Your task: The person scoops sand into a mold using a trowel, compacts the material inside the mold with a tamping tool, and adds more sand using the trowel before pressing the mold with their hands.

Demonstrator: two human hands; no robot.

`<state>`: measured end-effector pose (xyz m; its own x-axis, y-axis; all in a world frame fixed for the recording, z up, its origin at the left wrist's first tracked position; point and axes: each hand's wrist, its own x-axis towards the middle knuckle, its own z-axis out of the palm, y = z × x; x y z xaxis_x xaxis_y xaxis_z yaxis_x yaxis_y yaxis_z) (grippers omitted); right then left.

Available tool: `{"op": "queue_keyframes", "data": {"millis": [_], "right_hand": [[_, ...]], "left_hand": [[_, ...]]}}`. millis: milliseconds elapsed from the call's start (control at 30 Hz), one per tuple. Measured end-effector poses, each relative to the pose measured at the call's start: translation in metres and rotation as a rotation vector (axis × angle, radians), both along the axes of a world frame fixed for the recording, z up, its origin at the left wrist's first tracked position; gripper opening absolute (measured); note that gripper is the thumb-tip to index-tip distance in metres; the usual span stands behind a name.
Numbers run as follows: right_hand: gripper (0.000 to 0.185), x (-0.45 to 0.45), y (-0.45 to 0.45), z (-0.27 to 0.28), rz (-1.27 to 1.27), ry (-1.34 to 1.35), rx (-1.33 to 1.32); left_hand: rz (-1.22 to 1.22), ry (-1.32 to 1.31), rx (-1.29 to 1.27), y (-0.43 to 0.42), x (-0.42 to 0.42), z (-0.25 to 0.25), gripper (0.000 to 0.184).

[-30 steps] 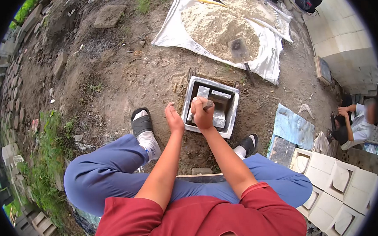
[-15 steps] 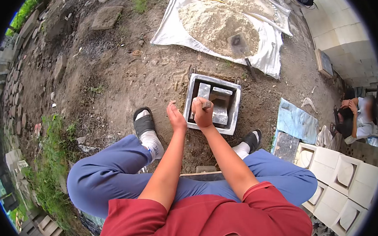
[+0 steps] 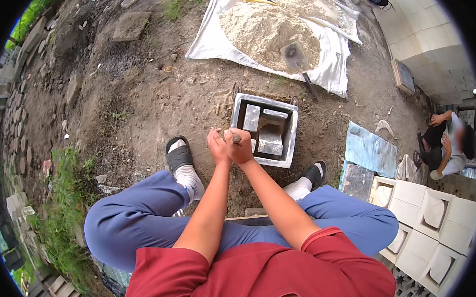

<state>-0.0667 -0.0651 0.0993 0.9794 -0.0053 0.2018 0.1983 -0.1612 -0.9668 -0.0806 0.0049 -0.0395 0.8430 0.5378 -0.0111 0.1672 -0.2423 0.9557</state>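
My right hand is closed around a tool with a rounded brown handle end sticking out of the fist; the rest is hidden. Against its left side is my left hand, fingers curled, and what they hold, if anything, cannot be made out. Both hands are just left of a square grey metal mould box on the ground. Inside the box are pale grey blocks, one a long upright piece, another a lower piece, around a darker hollow.
Pale powder is heaped on a white sheet beyond the box. Blue sheeting and stacked white moulded blocks stand at right. Another person sits at far right. My sandalled feet flank the box.
My right hand, with the brown-handled tool, has moved left from over the box's near left corner to meet my left hand. The person at right has moved their arms.
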Motion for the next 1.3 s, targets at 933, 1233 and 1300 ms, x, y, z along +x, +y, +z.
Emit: {"op": "queue_keyframes", "data": {"millis": [933, 1233, 1300], "right_hand": [[0.053, -0.022, -0.068, 0.157, 0.029, -0.087, 0.486], [0.056, -0.028, -0.109, 0.164, -0.246, -0.157, 0.448], [0.056, -0.027, -0.115, 0.152, -0.280, -0.167, 0.465]], "left_hand": [[0.251, 0.255, -0.095, -0.011, 0.019, 0.038, 0.061], [-0.310, 0.442, 0.493, -0.035, -0.013, 0.090, 0.127], [-0.350, 0.436, 0.576, -0.034, -0.017, 0.093, 0.129]]}}
